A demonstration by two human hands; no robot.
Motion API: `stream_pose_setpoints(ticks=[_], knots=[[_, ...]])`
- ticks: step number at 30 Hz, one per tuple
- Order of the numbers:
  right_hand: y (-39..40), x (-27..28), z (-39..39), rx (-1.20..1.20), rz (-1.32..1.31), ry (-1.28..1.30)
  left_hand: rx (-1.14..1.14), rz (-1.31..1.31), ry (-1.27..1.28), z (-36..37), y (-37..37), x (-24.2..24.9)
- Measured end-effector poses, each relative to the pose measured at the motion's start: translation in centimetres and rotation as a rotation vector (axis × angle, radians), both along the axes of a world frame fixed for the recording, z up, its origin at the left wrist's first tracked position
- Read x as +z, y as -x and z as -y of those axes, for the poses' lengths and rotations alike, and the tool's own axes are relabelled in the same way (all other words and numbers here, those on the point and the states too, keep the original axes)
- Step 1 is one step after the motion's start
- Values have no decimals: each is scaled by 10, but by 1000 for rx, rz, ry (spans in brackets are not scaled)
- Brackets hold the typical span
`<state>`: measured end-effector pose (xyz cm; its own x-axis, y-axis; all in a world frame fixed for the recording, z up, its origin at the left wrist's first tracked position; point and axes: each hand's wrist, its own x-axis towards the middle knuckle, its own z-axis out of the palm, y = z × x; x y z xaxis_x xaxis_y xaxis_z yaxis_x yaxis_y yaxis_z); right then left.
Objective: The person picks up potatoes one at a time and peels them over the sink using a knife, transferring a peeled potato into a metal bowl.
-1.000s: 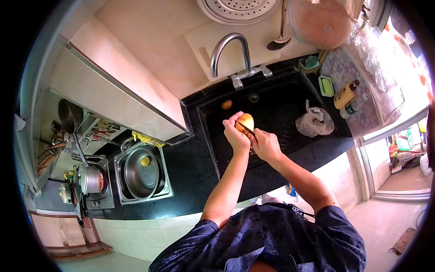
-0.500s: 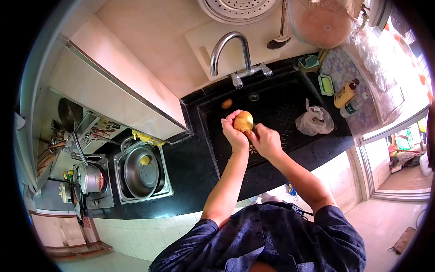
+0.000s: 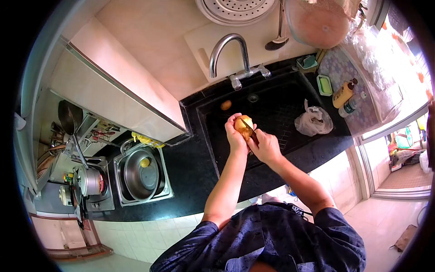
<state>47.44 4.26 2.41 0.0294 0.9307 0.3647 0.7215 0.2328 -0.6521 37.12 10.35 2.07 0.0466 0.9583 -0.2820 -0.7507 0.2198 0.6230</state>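
Over the black sink (image 3: 281, 97), my left hand (image 3: 235, 136) is wrapped round a partly peeled potato (image 3: 243, 123). My right hand (image 3: 265, 146) grips a small knife (image 3: 247, 124), whose dark blade lies across the potato's pale side. Its handle is mostly hidden in my fingers. Another brown potato (image 3: 226, 105) rests in the sink near its upper left corner. A peeled yellow potato (image 3: 144, 162) sits in a metal bowl (image 3: 135, 183) at the left.
A curved faucet (image 3: 245, 50) rises behind the sink. In the sink's right part lies a plastic bag (image 3: 313, 121). Beyond it are a green soap dish (image 3: 324, 85) and a pump bottle (image 3: 344, 93). A pot (image 3: 90, 180) stands on the stove at the far left.
The knife blade now shows across the potato's upper face, where it was hidden before. The potato has turned in my left hand, and my right hand has shifted slightly lower.
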Motion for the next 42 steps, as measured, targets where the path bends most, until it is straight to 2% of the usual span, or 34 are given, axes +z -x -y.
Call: stream_pose_setpoints(ticks=[3,6,9,10,11,13,17,19,23,25,27,28,29,32,35,39,42], knots=[[0,-9,-1,16,-3,-64,95,-119,10,2,-6,1],[-12,9,-5,70,88,1,107,-64,-17,-2,-1,-10],[-8,4,-3,15,54,39,56,-25,-40,-5,-2,-8],[-3,-5,-1,-2,58,37,108,-77,22,-8,-4,-15],[1,-22,-2,71,59,-86,106,-122,-29,-10,-6,-24],[-1,-17,-2,97,36,-19,184,-206,-12,-9,-10,-24],[-9,7,-8,7,89,22,211,-137,-31,-12,-7,-26],[-4,-6,-10,1,99,52,226,-134,-42,-15,-8,-24],[-7,-24,-11,129,102,-67,227,-160,-80,-22,-8,-46],[-12,-11,-15,149,107,-73,210,-145,-67,-15,-8,-31],[-15,9,-16,25,130,-56,199,-155,-79,-14,-7,-23],[-12,1,-16,23,148,-13,233,-193,-90,-15,-11,-19],[-8,0,-12,10,122,34,224,-169,-69,-13,-12,-23],[-12,-15,-9,136,127,-64,218,-127,5,-13,-15,-24],[-21,-13,-10,146,159,-105,126,-90,-4,-8,-11,-18],[-25,14,-10,5,78,25,-13,-133,-96,-12,-4,-23],[-17,-7,-7,55,120,10,-17,-82,-4,-9,-9,-19]])
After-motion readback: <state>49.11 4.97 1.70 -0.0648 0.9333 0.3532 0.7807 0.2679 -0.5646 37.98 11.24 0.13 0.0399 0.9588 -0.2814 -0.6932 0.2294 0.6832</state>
